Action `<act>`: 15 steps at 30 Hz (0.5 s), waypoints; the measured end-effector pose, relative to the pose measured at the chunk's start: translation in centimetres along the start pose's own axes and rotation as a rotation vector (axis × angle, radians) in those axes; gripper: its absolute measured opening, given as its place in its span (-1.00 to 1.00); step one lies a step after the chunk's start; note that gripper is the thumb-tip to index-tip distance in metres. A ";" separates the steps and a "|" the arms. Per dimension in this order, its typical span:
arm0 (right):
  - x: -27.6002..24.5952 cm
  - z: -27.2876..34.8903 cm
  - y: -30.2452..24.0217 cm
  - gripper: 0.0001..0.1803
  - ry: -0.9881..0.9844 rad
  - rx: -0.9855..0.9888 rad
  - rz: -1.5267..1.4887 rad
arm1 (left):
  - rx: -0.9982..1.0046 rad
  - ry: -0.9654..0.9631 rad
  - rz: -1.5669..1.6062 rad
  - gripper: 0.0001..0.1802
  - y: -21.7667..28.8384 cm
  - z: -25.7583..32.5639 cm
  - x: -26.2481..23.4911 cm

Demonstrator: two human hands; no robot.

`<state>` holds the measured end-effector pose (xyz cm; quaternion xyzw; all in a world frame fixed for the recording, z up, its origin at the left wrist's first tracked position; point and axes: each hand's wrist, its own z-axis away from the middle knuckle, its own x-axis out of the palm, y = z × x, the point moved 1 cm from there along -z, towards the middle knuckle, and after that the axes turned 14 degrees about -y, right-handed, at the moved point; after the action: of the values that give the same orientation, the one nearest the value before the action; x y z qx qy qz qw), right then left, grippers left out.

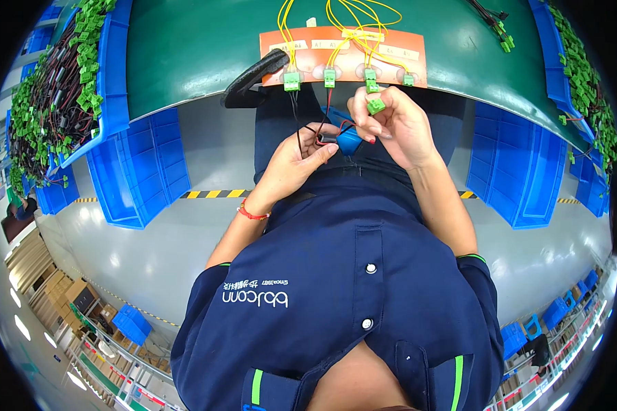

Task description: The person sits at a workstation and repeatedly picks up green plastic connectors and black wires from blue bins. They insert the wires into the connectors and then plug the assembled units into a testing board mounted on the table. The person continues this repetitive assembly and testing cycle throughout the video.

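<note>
Along the table's near edge lies an orange board (pixel 275 42) with green terminal connectors set in a row. Black wires hang from the left connector (pixel 292 81), and dark red and black wires from the second one (pixel 330 77). My left hand (pixel 291 166) is closed around the wires, with a small black cylinder (pixel 328 138) at its fingertips. My right hand (pixel 399 127) pinches a loose green connector (pixel 376 106) just below the third connector (pixel 371 77) on the board. Part of its wiring is hidden by my fingers.
Yellow wires (pixel 336 41) run over the board. A black curved piece (pixel 257 79) juts past its left end. Blue bins of green-ended cables stand at left (pixel 116 68) and right (pixel 559 75). More cables (pixel 497 31) lie at the table's far right. A blue object (pixel 349 141) sits below my hands.
</note>
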<state>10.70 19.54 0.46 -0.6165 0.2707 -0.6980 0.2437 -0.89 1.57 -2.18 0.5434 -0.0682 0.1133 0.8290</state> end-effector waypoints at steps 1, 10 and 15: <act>0.1 -0.1 0.0 -0.68 0.021 -0.010 -0.021 | -0.004 -0.005 0.017 -0.66 -0.1 0.1 -0.1; 0.3 -0.4 -0.8 -0.65 0.149 0.038 0.225 | 0.014 0.031 -0.012 -0.66 -0.6 0.1 0.0; -1.1 1.7 0.2 -0.68 0.167 -0.106 0.526 | -0.025 -0.001 -0.069 -0.64 -0.5 0.5 -0.3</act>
<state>12.55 20.00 -0.26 -0.4775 0.4768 -0.6438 0.3607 -1.03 0.85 -2.48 0.5352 -0.0512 0.0837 0.8390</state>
